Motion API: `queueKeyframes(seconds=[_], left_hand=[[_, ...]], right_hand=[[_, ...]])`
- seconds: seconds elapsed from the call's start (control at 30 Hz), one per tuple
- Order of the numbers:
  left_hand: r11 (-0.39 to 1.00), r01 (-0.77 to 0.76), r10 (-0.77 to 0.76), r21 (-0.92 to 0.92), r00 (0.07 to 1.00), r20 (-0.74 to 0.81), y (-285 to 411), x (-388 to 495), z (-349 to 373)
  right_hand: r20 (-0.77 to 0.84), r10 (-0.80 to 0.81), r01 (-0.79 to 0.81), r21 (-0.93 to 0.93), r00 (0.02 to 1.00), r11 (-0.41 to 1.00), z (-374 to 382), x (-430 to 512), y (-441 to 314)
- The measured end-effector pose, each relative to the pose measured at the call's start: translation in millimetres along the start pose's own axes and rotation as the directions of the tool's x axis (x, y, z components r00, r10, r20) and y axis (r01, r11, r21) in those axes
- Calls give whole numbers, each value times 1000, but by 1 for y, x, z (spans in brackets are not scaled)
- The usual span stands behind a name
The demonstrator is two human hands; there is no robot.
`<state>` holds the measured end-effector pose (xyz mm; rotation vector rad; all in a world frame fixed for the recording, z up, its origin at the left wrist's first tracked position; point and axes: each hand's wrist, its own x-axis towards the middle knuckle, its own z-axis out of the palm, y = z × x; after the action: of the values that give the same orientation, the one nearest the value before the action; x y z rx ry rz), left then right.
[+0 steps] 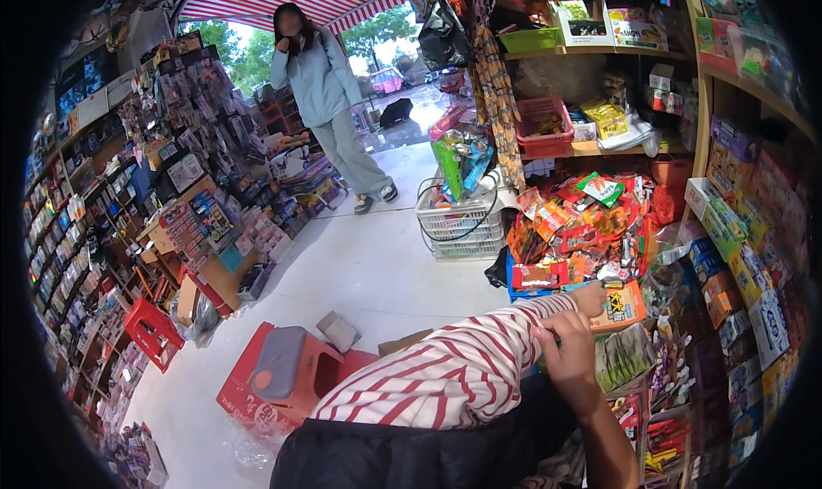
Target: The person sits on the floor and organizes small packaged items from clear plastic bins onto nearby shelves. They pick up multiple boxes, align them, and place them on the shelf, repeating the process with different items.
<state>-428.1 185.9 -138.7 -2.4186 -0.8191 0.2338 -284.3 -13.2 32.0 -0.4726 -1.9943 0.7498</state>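
My left arm, in a red-and-white striped sleeve point(443, 360), reaches across to the right over the snack display. At its end my left hand point(591, 298) is curled above an orange snack box point(618, 306); its fingertips are too hidden to tell whether it holds anything. My right hand point(568, 344), its forearm bare, pinches the striped fabric near the left cuff. Just beyond both hands, a heap of red and orange snack packets point(578, 225) fills a blue crate point(523, 291). Beside the right hand lie green packets point(623, 357).
A person point(324, 91) stands at the shop entrance. A white plastic basket point(462, 225) holds colourful bags. A red box point(247, 386) and a red stool point(153, 333) stand on the floor. Packed shelves point(738, 232) rise at the right; merchandise racks point(83, 232) line the left.
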Motion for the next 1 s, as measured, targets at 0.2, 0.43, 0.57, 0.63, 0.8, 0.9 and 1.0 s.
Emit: queueKeyframes(seconds=[0.2,0.43,0.57,0.63,0.8,0.9,1.0], left_hand=[[955,291,-292,58,885,363,-35,-3,-10],[-602,-235,-688,-764,639,345,-120,-42,-6],[-585,-242,-724,-774,587,363,-71,-46,-19],[-401,106,-725,-910,570,386,-13,-59,-25],[-503,483,-456,-717,557,694,102,-73,1],[-852,342,-197,-395,490,849,155,-73,28],[-950,309,226,39,601,767,174,-61,54]], right_hand=[[153,112,-166,406,982,899,2,-15,-38],[98,-210,124,550,973,826,4,-47,-61],[205,-96,33,293,974,956,-31,-98,-16],[78,116,-126,136,990,983,-73,-149,10],[-163,915,-813,420,369,403,-134,-285,-1],[-321,945,-888,414,61,198,-119,-342,-12],[-321,944,-878,426,81,220,-93,-379,-26]])
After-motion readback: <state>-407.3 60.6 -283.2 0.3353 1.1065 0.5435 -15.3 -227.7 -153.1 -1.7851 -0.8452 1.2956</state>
